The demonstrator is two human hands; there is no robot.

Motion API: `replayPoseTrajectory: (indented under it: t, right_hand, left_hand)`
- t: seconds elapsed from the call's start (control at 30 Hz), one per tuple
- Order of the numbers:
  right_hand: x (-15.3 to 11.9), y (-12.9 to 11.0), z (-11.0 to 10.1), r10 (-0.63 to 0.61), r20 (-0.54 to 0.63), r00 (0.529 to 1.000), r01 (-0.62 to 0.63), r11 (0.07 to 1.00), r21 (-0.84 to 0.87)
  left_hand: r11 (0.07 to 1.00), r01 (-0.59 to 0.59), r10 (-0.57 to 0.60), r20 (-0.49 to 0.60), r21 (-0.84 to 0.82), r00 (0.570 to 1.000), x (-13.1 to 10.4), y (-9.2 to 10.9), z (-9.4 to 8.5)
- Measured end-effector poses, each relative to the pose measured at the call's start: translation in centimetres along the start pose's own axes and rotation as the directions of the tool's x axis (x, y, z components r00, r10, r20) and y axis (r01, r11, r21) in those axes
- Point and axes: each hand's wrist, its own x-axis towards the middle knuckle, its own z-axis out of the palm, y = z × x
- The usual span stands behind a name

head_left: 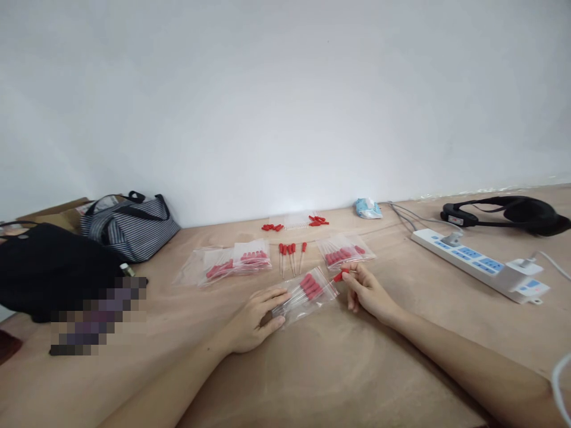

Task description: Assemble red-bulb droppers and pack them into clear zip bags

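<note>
A clear zip-lock bag point(292, 312) of red-bulbed droppers lies tilted on the table, its mouth toward the right. My left hand point(256, 318) rests at the bag's left end, with the thumb on the near edge and the fingers on the far edge. Just beyond the bag's mouth, my right hand point(363, 292) pinches a dropper by its red bulb point(341, 275); the hand hides part of it. Several loose glass droppers point(292, 252) with red bulbs lie behind the bag, pointing toward me.
Filled bags lie at left point(238, 260) and right point(345, 252). More droppers point(317, 220) lie by the wall, near a blue tissue pack point(368, 208). A power strip point(477, 261) and black headset point(504, 214) occupy the right; a striped bag point(134, 229) and black bag point(53, 267) the left.
</note>
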Motion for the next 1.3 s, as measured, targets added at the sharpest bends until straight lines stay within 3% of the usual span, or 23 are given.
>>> replayPoseTrajectory:
  t: [0.2, 0.33, 0.53, 0.63, 0.8, 0.9, 1.03, 1.2, 1.3]
  right_hand:
    - [-0.4, -0.1, 0.2, 0.036, 0.097, 0.995, -0.017, 0.982, -0.19]
    - [0.0, 0.0, 0.2, 0.077, 0.144, 0.987, -0.045, 0.975, -0.218]
    - [0.1, -0.5, 0.5, -0.028, 0.25, 0.968, 0.109, 0.942, -0.317]
    - [0.2, -0.3, 0.7, -0.046, 0.18, 0.983, 0.107, 0.931, -0.348]
    - [0.4, -0.1, 1.7, 0.137, 0.053, 0.989, -0.123, 0.969, -0.215]
    - [0.2, -0.8, 1.9, 0.198, 0.012, 0.98, -0.191, 0.958, -0.216]
    - [0.1, -1.5, 1.7, 0.182, -0.006, 0.983, -0.179, 0.96, -0.216]
    - [0.4, -0.5, 1.3, 0.224, 0.01, 0.975, -0.217, 0.954, -0.205]
    - [1.0, 0.1, 1.0, 0.12, -0.037, 0.992, -0.126, 0.954, -0.27]
  left_hand:
    - [1.0, -0.02, 0.02, -0.013, 0.003, 1.0, 0.0, 0.0, 0.1]
    - [1.0, -0.024, 0.024, -0.013, 0.012, 1.0, 0.1, 0.0, 0.1]
    - [1.0, -0.027, 0.027, -0.013, 0.01, 1.0, 0.1, -0.1, 0.1]
    - [1.0, -0.019, 0.019, -0.009, 0.005, 1.0, 0.1, -0.1, 0.1]
    - [1.0, -0.02, 0.02, -0.002, 0.007, 1.0, 0.1, 0.0, 0.0]
    - [0.999, -0.04, 0.04, -0.009, 0.0, 0.999, 0.1, 0.0, 0.0]
    - [0.999, -0.053, 0.053, -0.016, -0.007, 0.998, 0.1, 0.1, -0.1]
    - [0.998, -0.058, 0.057, -0.038, -0.007, 0.998, 0.1, 0.0, 0.0]
    - [0.997, -0.069, 0.068, -0.048, -0.016, 0.997, 0.1, -0.1, 0.0]
